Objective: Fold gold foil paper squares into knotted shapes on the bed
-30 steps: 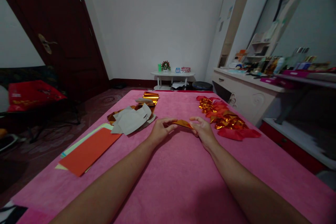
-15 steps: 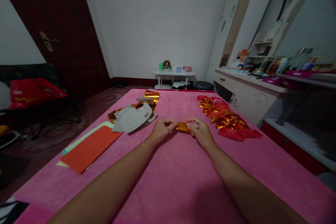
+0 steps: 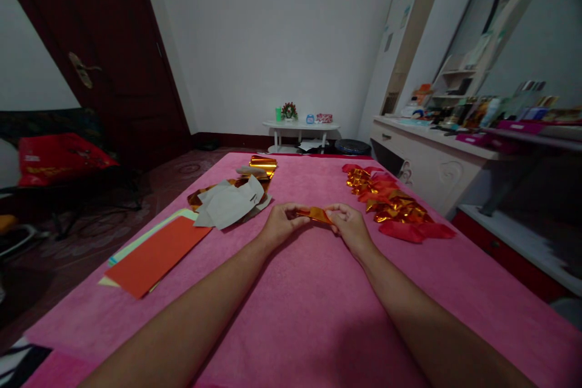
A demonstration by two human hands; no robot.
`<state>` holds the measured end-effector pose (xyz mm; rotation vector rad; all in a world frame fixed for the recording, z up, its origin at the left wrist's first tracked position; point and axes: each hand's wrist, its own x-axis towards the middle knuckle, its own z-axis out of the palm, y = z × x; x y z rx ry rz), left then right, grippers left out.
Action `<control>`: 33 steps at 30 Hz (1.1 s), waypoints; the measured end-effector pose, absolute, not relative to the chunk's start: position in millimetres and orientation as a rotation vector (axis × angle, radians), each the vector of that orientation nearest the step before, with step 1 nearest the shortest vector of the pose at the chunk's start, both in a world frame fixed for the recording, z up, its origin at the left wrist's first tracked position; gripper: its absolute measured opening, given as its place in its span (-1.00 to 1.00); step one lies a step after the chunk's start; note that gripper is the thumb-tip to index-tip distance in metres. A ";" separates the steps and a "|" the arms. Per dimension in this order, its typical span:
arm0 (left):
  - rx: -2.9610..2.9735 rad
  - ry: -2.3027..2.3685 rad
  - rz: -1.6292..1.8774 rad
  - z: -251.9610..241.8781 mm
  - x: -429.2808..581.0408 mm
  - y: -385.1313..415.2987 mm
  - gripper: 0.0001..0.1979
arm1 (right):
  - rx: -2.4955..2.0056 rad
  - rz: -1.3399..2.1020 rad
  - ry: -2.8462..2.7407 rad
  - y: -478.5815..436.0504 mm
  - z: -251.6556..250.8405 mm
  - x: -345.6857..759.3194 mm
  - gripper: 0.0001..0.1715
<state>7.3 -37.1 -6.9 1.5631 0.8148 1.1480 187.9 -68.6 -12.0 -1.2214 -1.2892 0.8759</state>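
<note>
**A:** Half a second ago our hands were nearly touching, with the gold foil strip (image 3: 314, 214) bunched short between them. What do we see now?

**B:** We have drawn them apart a little. Our left hand (image 3: 278, 225) and right hand (image 3: 349, 225) each pinch one end, fingers (image 3: 335, 211) closed on the foil. The strip stretches between them just above the pink bench (image 3: 309, 291).

**A:** So the squeeze is released?

**B:** We judge so. The crease seems set and the piece is opening out, though not as wide as a second ago. The folded gold-and-red pile (image 3: 391, 203) near our right hand and the grey papers (image 3: 230, 203) to the left lie unmoved.
</note>
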 end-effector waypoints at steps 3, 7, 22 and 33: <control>1.586 0.833 1.167 -7.3 7.0 -36.9 -0.69 | -1.221 0.865 -1.317 -69.4 -11.2 186.9 -0.68; 1.609 0.917 1.115 -11.2 6.2 -33.5 -0.66 | -1.242 0.845 -1.377 -71.3 -9.9 185.3 -0.69; 1.704 1.092 1.112 -7.0 8.2 -38.8 -0.78 | -1.469 0.254 -1.695 -75.3 -11.8 179.8 -0.84; 1.901 1.113 1.145 -11.8 10.8 -42.4 -0.77 | -1.472 0.245 -1.686 -73.2 -14.7 180.2 -0.79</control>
